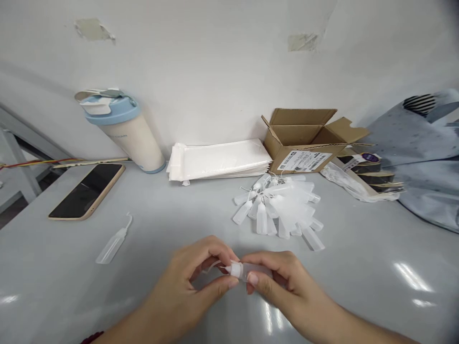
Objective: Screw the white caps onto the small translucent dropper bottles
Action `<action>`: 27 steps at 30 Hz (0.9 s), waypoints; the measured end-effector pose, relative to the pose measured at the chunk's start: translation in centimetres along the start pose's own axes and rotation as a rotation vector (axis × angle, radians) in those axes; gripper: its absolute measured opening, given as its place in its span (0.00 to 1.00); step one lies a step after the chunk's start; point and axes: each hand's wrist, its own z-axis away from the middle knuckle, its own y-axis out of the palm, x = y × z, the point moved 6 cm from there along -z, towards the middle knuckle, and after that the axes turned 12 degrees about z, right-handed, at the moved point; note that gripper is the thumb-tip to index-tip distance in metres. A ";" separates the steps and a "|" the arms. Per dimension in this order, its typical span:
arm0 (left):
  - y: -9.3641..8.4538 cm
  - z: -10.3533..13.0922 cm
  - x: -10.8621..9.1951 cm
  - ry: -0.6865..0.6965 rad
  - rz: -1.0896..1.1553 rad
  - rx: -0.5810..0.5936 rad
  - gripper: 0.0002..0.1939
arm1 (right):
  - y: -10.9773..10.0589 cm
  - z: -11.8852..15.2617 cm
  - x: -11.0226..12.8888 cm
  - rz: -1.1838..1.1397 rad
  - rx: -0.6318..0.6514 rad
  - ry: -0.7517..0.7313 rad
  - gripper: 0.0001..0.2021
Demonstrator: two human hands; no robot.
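Above one gray table (161, 210), left fingers (219, 288) and right fingers (267, 286) grip one bottle (247, 270), one phone (86, 192) and one carton (275, 155) beyond.

The base of the small translucent plastic bottle (247, 268) is hidden by the right hand (296, 284). The light-blue patterned fabric (426, 148) is cut off by the right edge. The finest print on the white paper label (304, 161) of the open brown cardboard box (297, 136) cannot be read.

Left hand, bare (190, 284): fingers curled, thumb extended toward them in a pinch. Right hand, bare (290, 284): fingers bent, thumb opposed, gripping. Forearms, two (143, 322): angled inward from the lower edge, hands nearly meeting.
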 end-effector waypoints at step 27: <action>-0.3 -0.2 0.4 -0.121 -0.168 0.027 0.12 | -0.7 0.3 0.3 0.063 -0.069 -0.005 0.11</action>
